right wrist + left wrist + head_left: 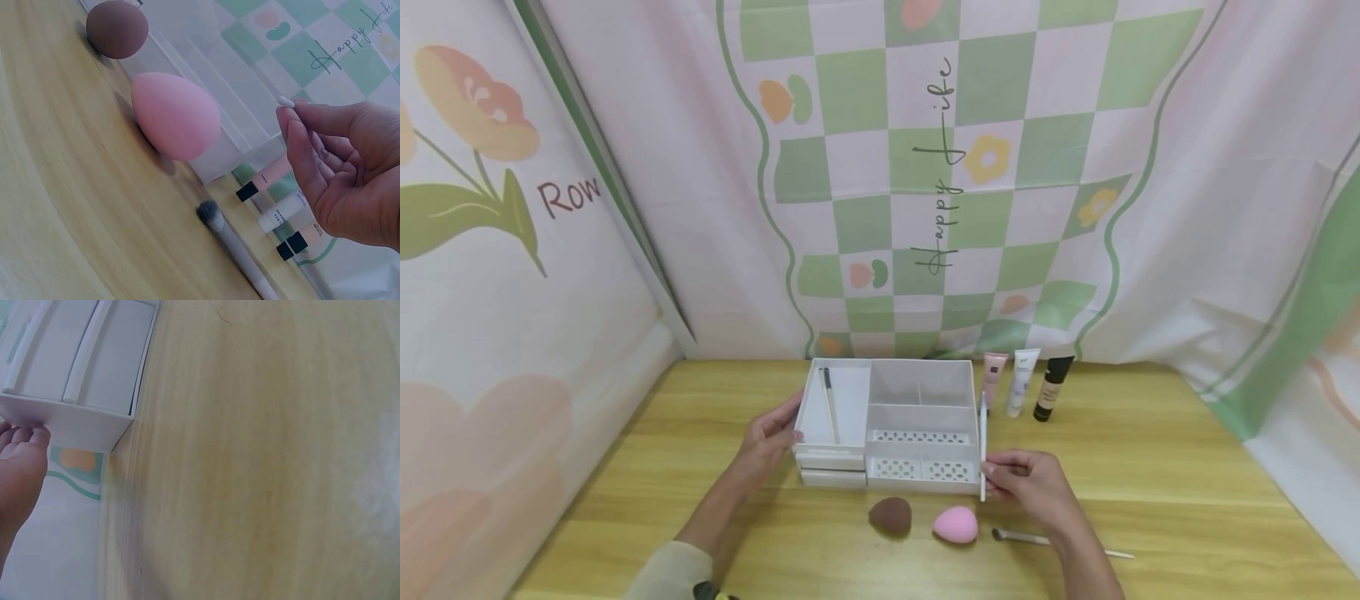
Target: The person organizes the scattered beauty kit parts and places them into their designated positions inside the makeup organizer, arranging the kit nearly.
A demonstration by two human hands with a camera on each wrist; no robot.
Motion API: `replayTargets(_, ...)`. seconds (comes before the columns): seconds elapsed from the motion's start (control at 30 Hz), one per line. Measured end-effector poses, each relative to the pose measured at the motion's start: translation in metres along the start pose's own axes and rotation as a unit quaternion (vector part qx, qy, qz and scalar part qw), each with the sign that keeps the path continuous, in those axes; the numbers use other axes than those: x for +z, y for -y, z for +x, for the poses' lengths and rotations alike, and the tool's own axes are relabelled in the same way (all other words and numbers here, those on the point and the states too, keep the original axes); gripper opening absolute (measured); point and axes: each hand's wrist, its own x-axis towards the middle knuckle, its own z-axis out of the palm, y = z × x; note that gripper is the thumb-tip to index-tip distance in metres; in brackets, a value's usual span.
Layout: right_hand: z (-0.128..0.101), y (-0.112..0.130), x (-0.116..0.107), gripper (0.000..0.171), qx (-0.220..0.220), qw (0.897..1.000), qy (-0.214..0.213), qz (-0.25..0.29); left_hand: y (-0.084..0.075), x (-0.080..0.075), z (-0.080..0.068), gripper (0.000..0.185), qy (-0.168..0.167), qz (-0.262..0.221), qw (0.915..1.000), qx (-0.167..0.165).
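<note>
A white makeup organizer (922, 423) with compartments and two small drawers stands on the table. My left hand (769, 435) touches its left side wall; in the left wrist view the fingers (25, 436) lie against that side. Between thumb and fingers, my right hand (1030, 483) pinches a slim white makeup brush (983, 454) close to the organizer's right wall. In the right wrist view only the brush's white end (286, 101) shows past the fingertips. Another makeup brush (830, 404) lies in the organizer's left top tray.
In front of the organizer lie a brown makeup sponge (891, 517), a pink makeup sponge (957, 525) and a makeup brush (1022, 537). A pink tube (992, 377), a white tube (1022, 383) and a black-capped tube (1052, 389) stand behind to the right, near the curtain (1000, 233).
</note>
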Motion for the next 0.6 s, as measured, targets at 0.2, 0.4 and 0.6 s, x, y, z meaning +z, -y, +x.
replayTargets(0.2,0.002,0.007,0.004,0.034,-0.001,1.0,-0.002,-0.002,-0.002,0.001,-0.001,0.069,-0.005,-0.004,0.9999,-0.013)
replayTargets(0.4,0.005,0.013,0.009,0.036,-0.008,1.0,0.007,-0.003,-0.004,0.001,-0.001,0.07,-0.006,-0.01,0.9997,-0.022)
replayTargets(0.6,0.007,0.021,0.016,0.039,-0.011,1.0,0.024,0.017,-0.001,0.001,0.0,0.07,-0.006,-0.016,0.9997,-0.018)
